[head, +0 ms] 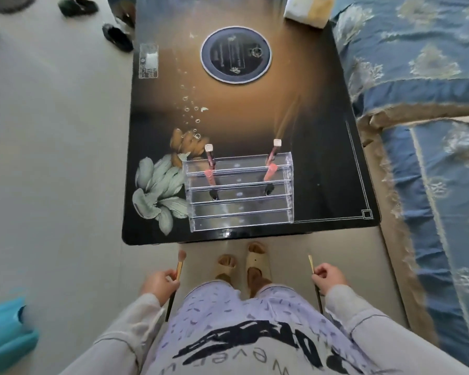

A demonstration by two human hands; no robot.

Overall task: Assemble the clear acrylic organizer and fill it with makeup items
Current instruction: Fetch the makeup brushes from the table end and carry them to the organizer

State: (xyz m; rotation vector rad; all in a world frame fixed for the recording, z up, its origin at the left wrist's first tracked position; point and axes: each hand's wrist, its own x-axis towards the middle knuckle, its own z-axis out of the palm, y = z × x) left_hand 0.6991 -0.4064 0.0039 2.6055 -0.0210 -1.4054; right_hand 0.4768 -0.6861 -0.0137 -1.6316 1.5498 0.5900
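Observation:
A clear acrylic organizer (241, 209) with stepped tiers stands at the near edge of the dark glass table (322, 171). Two lip gloss tubes lean in its back rows, one at the left (210, 169) and one at the right (271, 163). Below the table edge, my left hand (159, 284) is shut on a makeup brush (179, 265) with a pink tuft and gold ferrule pointing up. My right hand (329, 276) is shut on a second thin brush (311, 263) with a gold ferrule and dark handle. Both hands are held apart beside my legs.
A round dark induction plate (236, 54) is set into the table's far half. A tissue pack (307, 8) lies at the far right corner. A blue patterned sofa (423, 90) runs along the right. Dark shoes (118, 36) lie on the floor at far left, a blue stool (6, 336) at near left.

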